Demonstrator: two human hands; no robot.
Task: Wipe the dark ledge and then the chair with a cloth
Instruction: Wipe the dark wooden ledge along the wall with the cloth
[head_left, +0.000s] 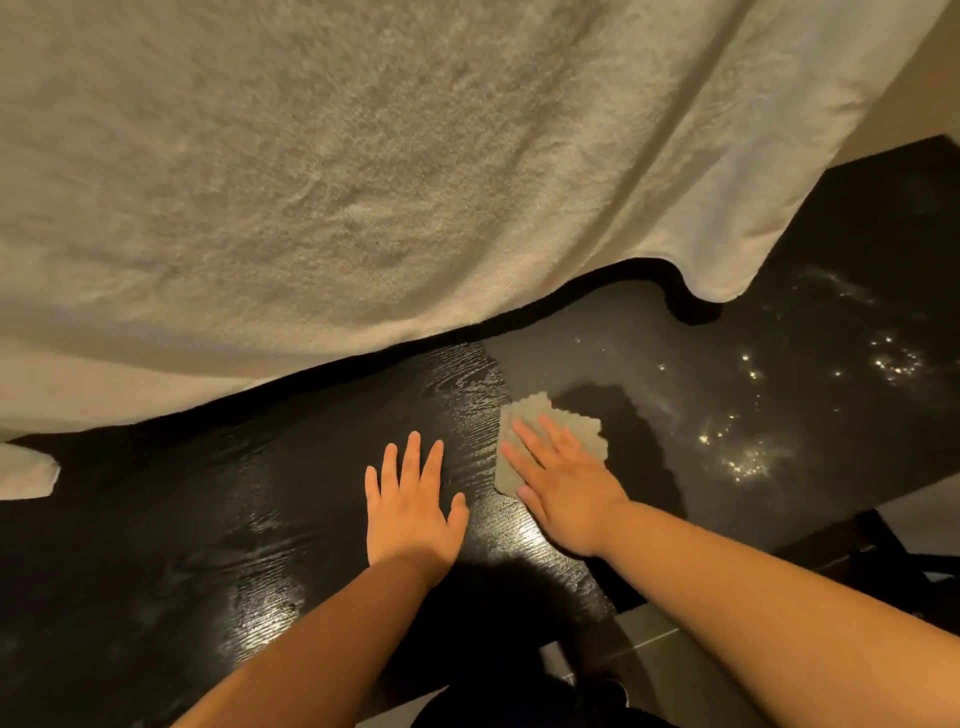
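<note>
Item one: dark ledge (208, 519); black, wood-grained board; long axis running from the lower left of the frame to the upper right; glossy in the left and centre, dull and hazy right of centre.

Item two: cloth (535, 410); small, grey-green, scalloped edge; lying flat on the ledge at the centre of the frame, right on the line where gloss meets haze.

Item three: right hand (563, 483); palm down on the cloth; fingers (524, 441) straight and slightly spread, pressing it to the board, tips pointing to the upper left; nothing curled or pinched.

Item four: left hand (408, 504); just beside the cloth on its left, not touching it; flat on the bare ledge, fingers straight and fanned, seemingly bracing.

Item five: dusty patch (748, 457); pale specks and smears catching the light, right of the cloth and towards the upper right.

Item six: pale towel (363, 182); draped across the upper frame, its hem overhanging the far edge of the ledge.

Item seven: dark frame (883, 545), lower right, below the ledge; possibly the chair, cannot tell; tiled floor (649, 639) beneath.

Assessment: ledge looks part done; the unwiped stretch lies right of the right hand's fingers, along the board's long axis; that hand is the nearer; the next stroke likely runs rightward; chair not yet begun.
</note>
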